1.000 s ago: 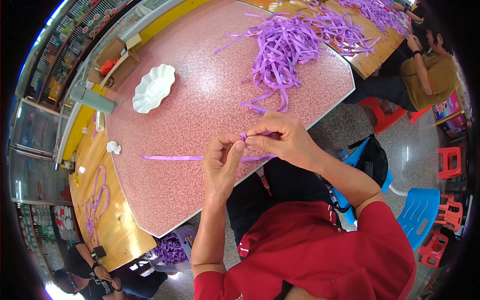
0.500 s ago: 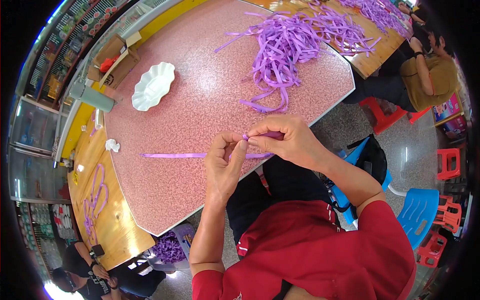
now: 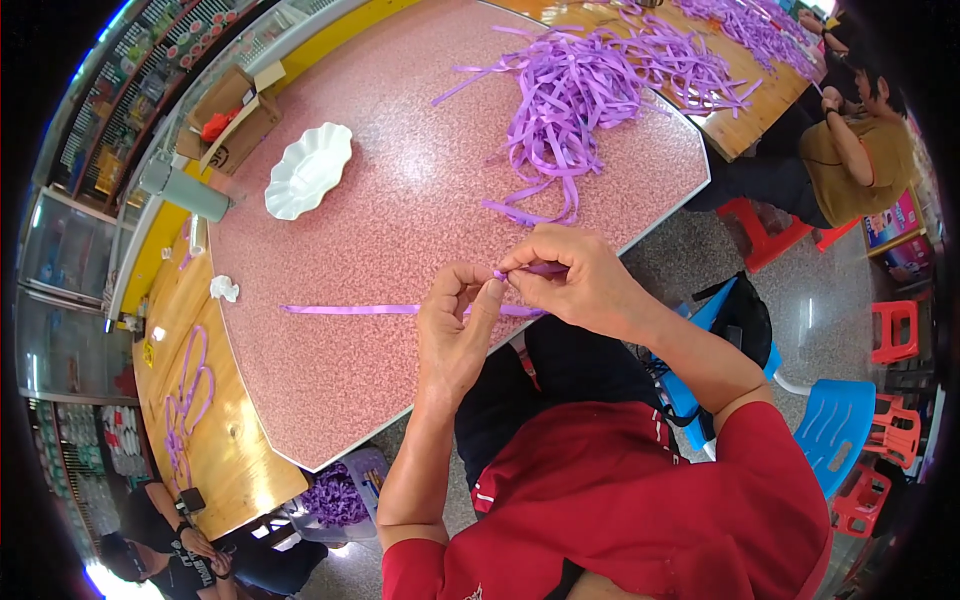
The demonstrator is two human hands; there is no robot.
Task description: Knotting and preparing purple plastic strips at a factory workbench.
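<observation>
Above the near edge of the pink speckled table [image 3: 370, 240], my left hand [image 3: 455, 325] and my right hand [image 3: 580, 280] meet. Both pinch a small folded bit of purple ribbon [image 3: 499, 275] between thumb and fingertips. My right palm partly covers more of the ribbon. Below my hands a flat purple strip [image 3: 350, 310] lies straight across the tabletop, passing behind my left hand and reappearing on its right. Whether this strip joins the pinched piece is hidden. Farther off, at the back right, a large tangled heap of purple ribbons [image 3: 570, 100] spills over the table.
A white scalloped dish [image 3: 310, 170], a grey-green tumbler [image 3: 185, 190], a cardboard box [image 3: 235, 120] and crumpled tissue [image 3: 224, 289] are at left. Under the table's left corner sits a bin of purple pieces [image 3: 335, 495]. Other people sit at right and lower left; a blue chair [image 3: 835, 430] stands at right.
My hands remain together at nearly the same spot, with slight finger movement on the folded ribbon. At the right, the other person's hands have shifted a little. The strip has not moved.
</observation>
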